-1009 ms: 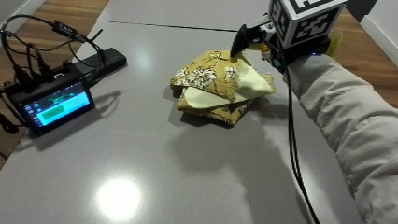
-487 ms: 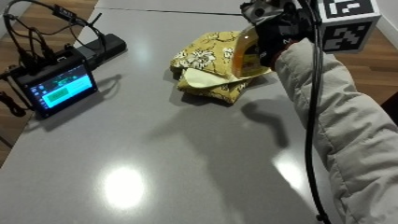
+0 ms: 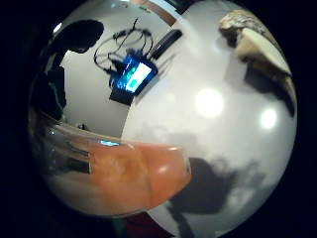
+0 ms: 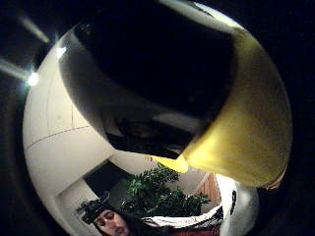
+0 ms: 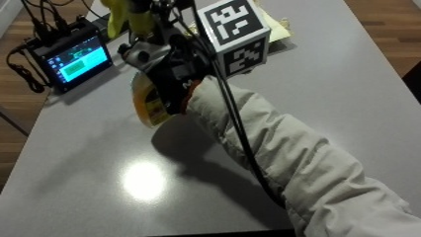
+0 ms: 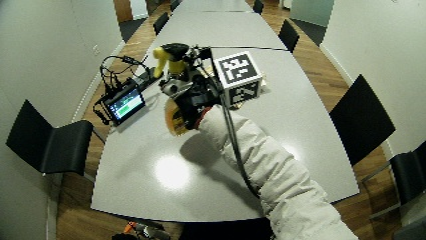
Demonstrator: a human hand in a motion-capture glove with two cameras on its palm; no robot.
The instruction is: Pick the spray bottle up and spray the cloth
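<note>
My gloved right hand (image 5: 172,69) grips the spray bottle, whose yellow head (image 5: 125,17) points up and whose clear orange-tinted body (image 5: 148,101) hangs below the fingers, held in the air over the grey table (image 5: 315,98). In the wide view the bottle (image 6: 174,116) is between the screen device and the cloth. The yellow patterned cloth (image 3: 252,39) lies crumpled on the table a little way off from the bottle; only a pale edge of the cloth (image 5: 277,28) shows behind the hand. The bottle's base (image 3: 114,178) and yellow head (image 4: 246,123) fill the palm views.
A small screen device (image 5: 72,59) with cables stands on the table's left side, close to the bottle. Black chairs (image 6: 50,145) stand around the long table. The table's near edge (image 6: 200,212) is below my sleeve.
The outside camera has shifted. My hand, still gripping the bottle, has come away from the cloth's side and now holds it higher, nearer the screen device.
</note>
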